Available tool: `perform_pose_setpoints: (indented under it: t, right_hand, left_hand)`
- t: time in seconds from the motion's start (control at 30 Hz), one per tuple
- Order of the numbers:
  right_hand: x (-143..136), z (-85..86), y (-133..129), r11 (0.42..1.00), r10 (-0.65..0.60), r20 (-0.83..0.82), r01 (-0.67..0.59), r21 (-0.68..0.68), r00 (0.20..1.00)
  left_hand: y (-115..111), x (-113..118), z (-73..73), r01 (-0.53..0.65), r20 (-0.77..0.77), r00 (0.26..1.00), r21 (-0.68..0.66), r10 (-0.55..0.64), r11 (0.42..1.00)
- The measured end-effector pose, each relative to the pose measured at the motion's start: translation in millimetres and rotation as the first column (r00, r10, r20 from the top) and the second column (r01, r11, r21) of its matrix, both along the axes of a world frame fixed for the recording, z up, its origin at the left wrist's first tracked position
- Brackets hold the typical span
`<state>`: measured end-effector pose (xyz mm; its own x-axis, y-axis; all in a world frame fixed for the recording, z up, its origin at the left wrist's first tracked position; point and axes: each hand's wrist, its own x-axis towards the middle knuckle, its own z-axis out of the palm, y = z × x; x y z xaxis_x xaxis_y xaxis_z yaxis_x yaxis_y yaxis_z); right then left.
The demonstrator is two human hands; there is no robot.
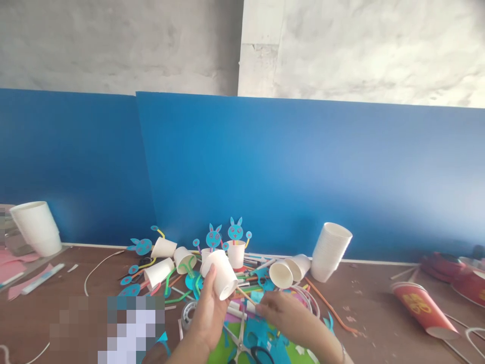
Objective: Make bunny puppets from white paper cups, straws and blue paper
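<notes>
A white paper cup [223,275] is tilting above the middle of the brown table [373,313], its closed end facing near and right. The left hand [210,308] is wrapping around it, thumb along its side, fingers closing on it from beneath. The right hand [282,311] is pinching a thin tan stick [246,296] between closed fingertips, and the stick's far end is meeting the cup's closed end.

Below the hands, open scissors [241,344] are lying by blue paper scraps [265,336], with a tape roll [188,314] sitting to the left. Beyond the cup, a rabbit-faced cup [236,253] is standing upright; decorated cups [159,273] are lying to the left. Farther right, two plain cups [281,274] are lying near a leaning cup stack [329,253]. A red cup [424,309] is lying at the far right, and a blue panel [273,172] is rising behind everything.
</notes>
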<state>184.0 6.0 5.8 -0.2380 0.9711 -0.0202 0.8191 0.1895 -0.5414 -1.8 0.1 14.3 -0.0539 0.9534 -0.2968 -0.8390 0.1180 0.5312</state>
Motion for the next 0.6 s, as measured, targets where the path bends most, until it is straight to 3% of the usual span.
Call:
perform_pose_setpoints:
  t: [0.07,0.17,0.23,0.33,0.6]
  right_hand:
    - [13.9,-0.4,10.8,0.979,-0.192,0.035,0.189,0.076,0.981]
    - [34.9,-8.2,28.8,0.858,-0.467,0.119,0.417,0.299,0.876]
    - [44.0,-16.7,39.1,0.789,-0.586,0.186,0.502,0.354,0.789]
    - [51.4,-28.7,52.1,0.788,-0.609,0.252,0.54,0.296,0.752]
    - [73.1,-41.2,76.9,0.814,-0.581,0.243,0.553,0.18,0.777]
  left_hand:
    - [2.2,-0.7,-0.7,-0.028,-0.016,0.999,-0.008,0.027,1.0]
    - [3.7,-1.1,-0.7,-0.036,-0.029,0.999,0.005,0.036,0.999]
    - [3.3,-0.6,-0.6,-0.028,-0.042,0.999,0.007,0.028,1.0]
    - [2.4,0.2,-1.0,-0.025,-0.053,0.998,0.0,0.025,1.0]
    - [1.7,0.8,1.1,-0.033,-0.05,0.998,-0.038,0.031,0.999]
